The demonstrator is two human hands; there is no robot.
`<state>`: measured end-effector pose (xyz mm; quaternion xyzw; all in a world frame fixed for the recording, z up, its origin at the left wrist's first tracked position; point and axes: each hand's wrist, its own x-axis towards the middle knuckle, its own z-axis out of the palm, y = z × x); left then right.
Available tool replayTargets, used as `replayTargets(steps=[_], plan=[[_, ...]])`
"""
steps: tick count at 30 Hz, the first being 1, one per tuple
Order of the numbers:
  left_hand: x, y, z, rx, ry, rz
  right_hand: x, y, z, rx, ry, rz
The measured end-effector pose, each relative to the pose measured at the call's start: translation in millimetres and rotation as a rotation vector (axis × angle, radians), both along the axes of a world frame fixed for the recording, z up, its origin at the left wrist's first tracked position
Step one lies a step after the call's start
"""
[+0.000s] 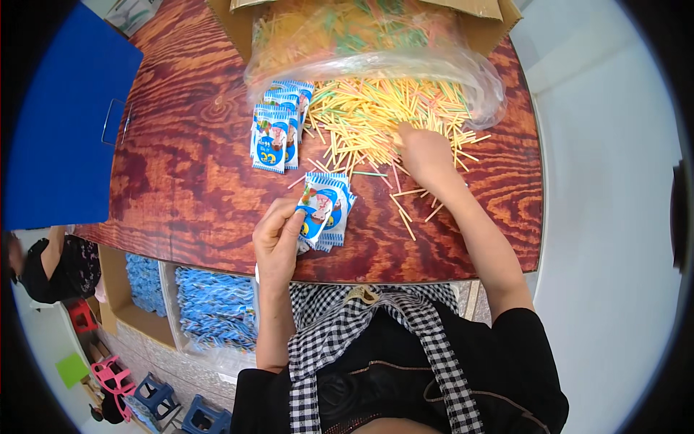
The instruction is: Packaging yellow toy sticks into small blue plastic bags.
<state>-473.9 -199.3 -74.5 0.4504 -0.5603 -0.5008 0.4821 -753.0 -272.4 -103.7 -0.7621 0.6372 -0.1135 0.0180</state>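
At the table's near edge, my left hand (276,235) pinches a small blue-and-white packet (318,207) between thumb and fingers. It lies on top of a few like packets (338,233) on the table. My right hand (429,155) reaches into a loose heap of thin pastel sticks (361,119), mostly yellow with some pink and green. Its fingertips are pressed together on sticks at the heap's near side; how many they grip is hidden. Left of the heap, several more packets (273,137) lie overlapping in a pile.
A cardboard box (510,18) at the far side holds a clear plastic bag (484,90) of sticks, spilling onto the wood-grain table (188,173). A blue panel (65,123) stands at left. Below are bins of blue packets (217,304), stools (155,394) and another person (69,267).
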Motion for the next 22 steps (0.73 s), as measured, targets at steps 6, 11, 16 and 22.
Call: replayTargets(steps=[6, 11, 16, 22], plan=[[1, -1, -2, 0.027, 0.019, -0.011, -33, 7, 19, 0.581, -1.344, -0.337], [-18, -7, -6, 0.055, 0.075, -0.043, -39, 20, 20, 0.566, -1.665, -0.276], [-49, -6, -9, 0.347, 0.442, -0.046, -16, 39, 22, 0.743, -2.063, -0.144], [-48, -5, -20, 0.096, 0.174, -0.23, 0, 49, 21, 0.758, -2.262, 0.054]])
